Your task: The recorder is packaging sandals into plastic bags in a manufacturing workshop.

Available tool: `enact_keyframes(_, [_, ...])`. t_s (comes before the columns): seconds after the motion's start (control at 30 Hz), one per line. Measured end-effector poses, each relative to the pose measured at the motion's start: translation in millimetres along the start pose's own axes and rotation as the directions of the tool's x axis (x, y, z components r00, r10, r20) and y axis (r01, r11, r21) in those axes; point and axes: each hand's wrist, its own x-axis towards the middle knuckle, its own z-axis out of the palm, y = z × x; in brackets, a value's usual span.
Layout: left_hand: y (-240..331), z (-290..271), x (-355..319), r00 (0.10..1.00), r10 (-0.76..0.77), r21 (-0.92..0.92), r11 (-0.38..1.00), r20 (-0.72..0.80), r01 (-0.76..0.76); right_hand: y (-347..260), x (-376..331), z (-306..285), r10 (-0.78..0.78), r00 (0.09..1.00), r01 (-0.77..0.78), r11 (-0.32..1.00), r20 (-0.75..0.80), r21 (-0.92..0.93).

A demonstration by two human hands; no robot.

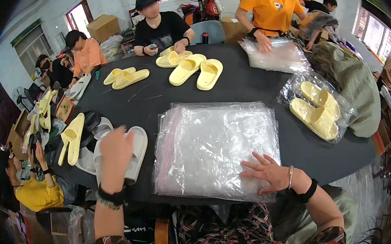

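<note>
Clear plastic bags point(211, 141) lie in a flat, glossy stack at the middle of the near edge of the dark worktop point(244, 89), their sides not quite flush. Right hand point(270, 175): palm down, fingers spread, laid on the stack's near right corner; grips nothing that I can see. Silver bangle point(291, 176) and black band point(308, 191) at that wrist. Left hand point(116, 150): blurred, partly curled, above the grey slippers point(140, 151) near the left end of the near edge; cannot tell whether it has hold of one. Dark band point(111, 196) on that wrist too.

Beside the grey ones, toward the left edge: a pale yellow pair point(75, 139), toes and heels askew, and black footwear point(92, 122) partly hidden behind them.

Right edge: a yellow pair inside a clear bag point(314, 110), just beside a bunched grey-green cloth point(349, 86).

Far edge: more yellow slippers point(189, 70) grouped near the middle, another pair point(127, 77) to their left. A seated person in black point(164, 28) has one hand at the farthest of these; the other holds a small green item point(154, 47). Toward the far right, a standing person in orange point(273, 8) has one hand over a second pile of clear bags point(277, 56).
</note>
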Motion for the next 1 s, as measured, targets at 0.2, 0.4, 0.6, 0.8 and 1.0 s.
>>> enact_keyframes(0.2, [32,94,70,0.996,0.043,-0.372,0.928,0.075,-0.011,-5,14,-4,-0.062,0.998,0.062,0.997,0.007,-0.037])
enact_keyframes(0.4, [53,92,110,0.663,0.114,-0.496,0.759,0.74,0.423,3,5,9,0.012,1.0,-0.011,0.996,-0.002,0.087])
enact_keyframes(0.6, [54,57,132,0.79,0.139,-0.747,0.454,0.598,0.486,10,3,13,-0.002,1.0,0.005,0.989,-0.021,0.145])
enact_keyframes(0.8, [53,64,123,0.693,-0.024,-0.493,0.686,0.721,0.536,14,4,17,-0.021,1.0,0.024,0.989,-0.021,0.147])
enact_keyframes(1.0, [63,98,103,0.746,0.035,-0.658,0.5,0.665,0.563,16,-1,19,0.0,1.0,0.003,0.994,-0.027,0.113])
